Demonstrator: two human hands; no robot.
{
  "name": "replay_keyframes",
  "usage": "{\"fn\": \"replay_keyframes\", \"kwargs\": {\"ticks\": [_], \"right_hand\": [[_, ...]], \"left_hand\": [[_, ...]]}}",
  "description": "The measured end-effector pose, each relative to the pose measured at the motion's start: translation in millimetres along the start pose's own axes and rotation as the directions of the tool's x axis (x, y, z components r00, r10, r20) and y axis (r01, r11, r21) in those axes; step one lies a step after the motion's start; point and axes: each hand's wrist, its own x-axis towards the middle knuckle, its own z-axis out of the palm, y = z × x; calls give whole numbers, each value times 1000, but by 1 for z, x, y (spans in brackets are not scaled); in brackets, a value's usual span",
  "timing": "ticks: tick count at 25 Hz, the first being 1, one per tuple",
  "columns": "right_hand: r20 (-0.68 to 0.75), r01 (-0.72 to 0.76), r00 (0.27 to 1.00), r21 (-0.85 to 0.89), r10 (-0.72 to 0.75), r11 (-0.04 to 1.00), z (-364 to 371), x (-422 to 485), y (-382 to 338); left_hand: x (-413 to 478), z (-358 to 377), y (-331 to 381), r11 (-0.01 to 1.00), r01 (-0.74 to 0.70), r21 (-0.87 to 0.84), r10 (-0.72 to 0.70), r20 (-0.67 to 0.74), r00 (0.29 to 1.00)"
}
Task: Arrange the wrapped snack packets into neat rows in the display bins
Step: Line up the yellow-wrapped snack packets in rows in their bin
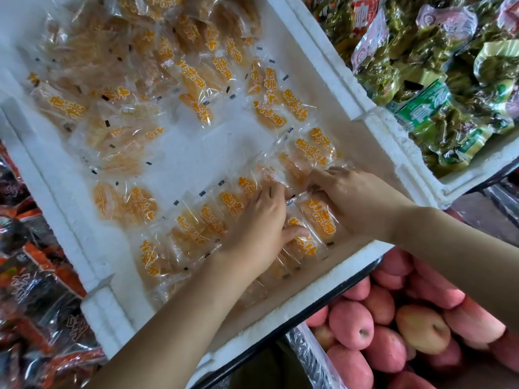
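Observation:
A white foam bin (323, 68) holds several clear packets of orange dried fruit with orange lettering. A row of packets (196, 228) lies along the bin's near wall; loose packets (118, 141) are scattered and heaped toward the far left. My left hand (261, 228) lies palm down on the near row, its thumb hooked over one packet (304, 244). My right hand (351, 197) rests just to the right, fingers curled onto the packets (320, 217) beneath it. The two hands almost touch at the fingertips.
A second foam bin (477, 169) at the right holds green vacuum packs. Red-pink apples (393, 332) fill a crate at the lower right. Dark red and black snack bags (33, 290) lie along the left. Bare white floor (196, 153) shows in the middle of the bin.

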Motion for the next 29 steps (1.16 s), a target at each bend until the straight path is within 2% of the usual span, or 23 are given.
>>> {"fn": "replay_keyframes", "kwargs": {"ticks": [4, 7, 9, 12, 15, 17, 19, 22, 24, 26, 29], "right_hand": [[-66, 158, 981, -273, -182, 949, 1, 5, 3], [-83, 178, 973, -329, -216, 927, 0, 6, -1], [-125, 160, 971, -296, -204, 942, -3, 12, -7], [-160, 180, 966, -145, -203, 973, -2, 35, -28], [-191, 228, 952, -82, -240, 970, 12, 74, -61], [-126, 212, 969, -22, -213, 977, 22, 106, -88], [-34, 183, 983, 69, -181, 981, 33, 136, -112], [10, 142, 989, 145, -145, 979, 39, 176, -136], [38, 81, 995, 229, -92, 970, 38, 194, -143], [46, 46, 997, 222, -57, 974, 37, 204, -146], [30, 47, 998, 159, -52, 986, 35, 206, -149]], "left_hand": [[-1, 2, 0, 1000, -26, -11, 26, -29, 999], [-3, 4, -2, 993, -63, 96, 70, -75, 995], [-8, -3, -8, 993, -57, 106, 76, -181, 981], [-21, -21, -35, 998, 22, 58, 1, -361, 933], [-40, -42, -81, 954, 272, 127, -175, -500, 848], [-50, -56, -105, 875, 459, 153, -331, -503, 799], [-53, -66, -121, 826, 556, 97, -456, -464, 759], [-47, -66, -130, 828, 556, 67, -463, -477, 747], [-44, -65, -130, 835, 547, -52, -492, -516, 702], [-43, -64, -130, 854, 495, -161, -493, -557, 668], [-44, -62, -130, 873, 473, -120, -447, -582, 679]]}}
